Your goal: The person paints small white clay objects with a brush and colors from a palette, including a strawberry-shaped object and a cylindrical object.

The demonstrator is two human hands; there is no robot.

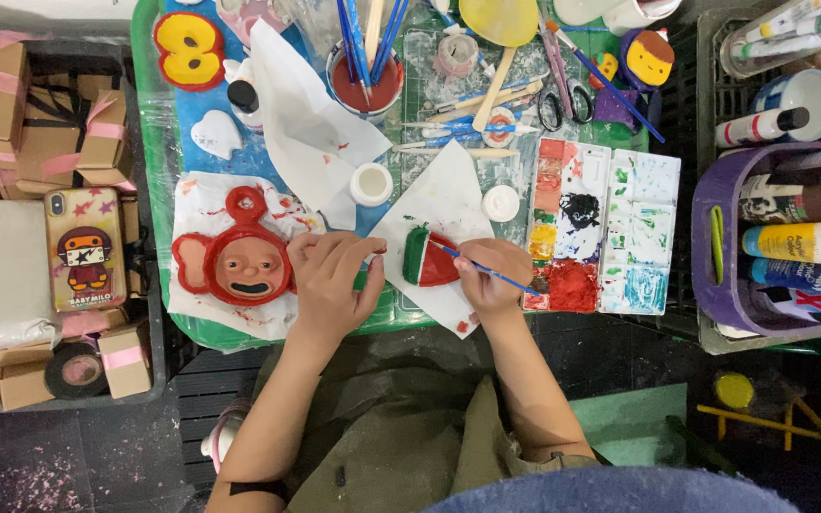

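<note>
While the right hand [488,280] pinches a thin blue-handled paintbrush [482,268] between thumb and fingers, closed firmly on the handle, its bristle tip rests on a small watermelon-slice clay piece painted red with a green rind [427,258], which lies just left of that hand on a white sheet of paper [444,204]. The left hand [330,275] lies with fingers bent and loosely together, its fingertips pressing down by the green rind edge to steady the piece; it grips nothing outright. Just to the left of that hand sits a red clay face with round ears and a loop on top [238,258], on a paint-smeared white paper [203,204]. Immediately right of the brush hand is a white plastic palette with many wells of red, yellow, green and blue paint [610,228], and beyond it, above the hand, a round cup of red-tinted water holding several brushes [365,81]. I judge the main risk to be smearing: the left fingertips are so near the rind that wet green could lift onto them and print elsewhere, or the red brush could stray over the green border if the small piece slides on the paper. The right wrist, close to the palette's red well, could also pick up paint, and a reach toward the cup could tip it over.
</note>
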